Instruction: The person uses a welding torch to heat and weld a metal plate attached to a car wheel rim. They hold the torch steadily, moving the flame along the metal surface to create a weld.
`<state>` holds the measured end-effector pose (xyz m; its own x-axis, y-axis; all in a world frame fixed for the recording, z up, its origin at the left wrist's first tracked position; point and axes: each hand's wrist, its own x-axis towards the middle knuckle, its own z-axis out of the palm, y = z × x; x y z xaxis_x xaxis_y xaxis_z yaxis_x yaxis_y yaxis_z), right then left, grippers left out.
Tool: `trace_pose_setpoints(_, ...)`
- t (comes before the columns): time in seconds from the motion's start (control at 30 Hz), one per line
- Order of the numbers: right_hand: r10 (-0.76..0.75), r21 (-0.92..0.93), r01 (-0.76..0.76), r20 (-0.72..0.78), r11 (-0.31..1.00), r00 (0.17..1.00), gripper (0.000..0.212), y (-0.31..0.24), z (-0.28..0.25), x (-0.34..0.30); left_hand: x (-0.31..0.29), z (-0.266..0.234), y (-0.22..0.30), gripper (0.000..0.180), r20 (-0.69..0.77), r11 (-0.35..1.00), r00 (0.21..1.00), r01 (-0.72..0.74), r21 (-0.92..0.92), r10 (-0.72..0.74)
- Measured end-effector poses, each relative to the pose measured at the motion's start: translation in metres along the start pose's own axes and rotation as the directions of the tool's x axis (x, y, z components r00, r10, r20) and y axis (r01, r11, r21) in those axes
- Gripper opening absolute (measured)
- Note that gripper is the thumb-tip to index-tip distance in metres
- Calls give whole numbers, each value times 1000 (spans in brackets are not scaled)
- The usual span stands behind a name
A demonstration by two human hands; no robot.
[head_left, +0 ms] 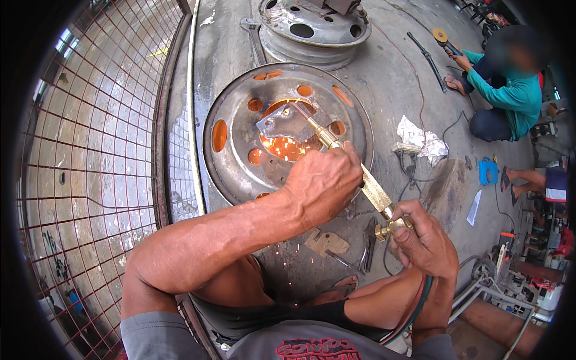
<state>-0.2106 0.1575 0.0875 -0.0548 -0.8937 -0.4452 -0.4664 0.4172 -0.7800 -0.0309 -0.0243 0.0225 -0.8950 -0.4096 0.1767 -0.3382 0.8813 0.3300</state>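
Note:
A brass cutting torch [377, 191] slants across the picture, its bent tip touching or just over a flat steel plate [287, 124]. My left hand [324, 180] is closed round the torch's body, its wrist above the near side of a steel wheel rim [231, 165]. My right hand [423, 237] grips the torch's rear end by the brass valve knobs, and hoses run down from there. The plate lies over the rim's centre opening. Orange glow and sparks show inside the rim through its holes, and a few sparks fly near my legs.
A second wheel rim [312, 51] stands beyond, beside an adjustable wrench [254, 39]. Pliers [368, 243] and a cut plate piece [327, 242] lie near my feet. Wire mesh fencing [90, 132] borders the left. At right are a white rag [423, 138] and a person [510, 96] holding a grinder.

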Motion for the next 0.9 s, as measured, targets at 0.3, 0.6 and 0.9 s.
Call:
trace_pose_setpoints(0.3, -11, -16, 11, -15, 1000, 1000, 40, 0, -1, -1, 2, 0, -1, 52, 2, 1000, 1000, -22, -15, 22)
trace_pose_setpoints(0.6, -72, -18, 71, -45, 997, 996, 45, 6, -1, 0, 4, -2, 1, 58, 46, 998, 998, -33, 46, 31)
trace_pose_setpoints(0.9, 35, -67, -35, -2, 997, 999, 51, -2, -9, -5, 6, -3, 8, 53, 67, 999, 998, -5, 37, 2)
